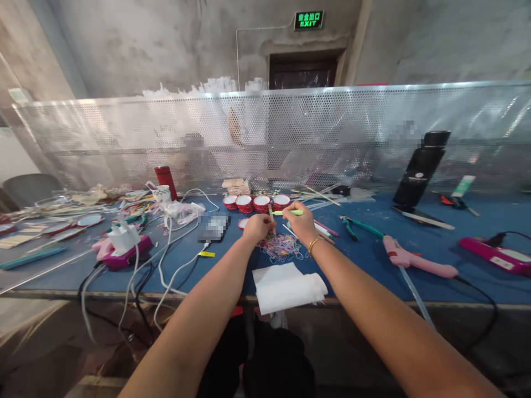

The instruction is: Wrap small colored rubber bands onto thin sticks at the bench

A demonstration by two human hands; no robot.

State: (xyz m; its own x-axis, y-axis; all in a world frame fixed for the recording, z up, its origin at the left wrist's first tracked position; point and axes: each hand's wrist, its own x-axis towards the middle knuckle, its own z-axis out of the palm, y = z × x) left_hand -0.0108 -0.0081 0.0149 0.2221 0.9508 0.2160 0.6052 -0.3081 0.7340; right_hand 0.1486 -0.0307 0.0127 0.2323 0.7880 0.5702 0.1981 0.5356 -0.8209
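Note:
My left hand (pixel 258 228) pinches a thin wooden stick (pixel 271 211) held nearly upright. Closed around a light-green marker (pixel 293 212), my right hand (pixel 302 225) brings its tip close to the stick; whether they touch I cannot tell. Below both hands lies a loose pile of small colourful loops (pixel 280 247). Several red patterned round cups with white insides (pixel 261 204) stand just beyond my hands. A few more pens (pixel 326 228) lie by my right hand, and a folded white tissue (pixel 288 287) rests at the table's front edge.
To the left are a phone (pixel 214 228), white cables (pixel 166 260) and a magenta power strip (pixel 128 251). Pliers (pixel 360 225), a pink glue gun (pixel 415 258) and a black bottle (pixel 421 168) are on the right. A perforated metal screen (pixel 323 138) borders the back.

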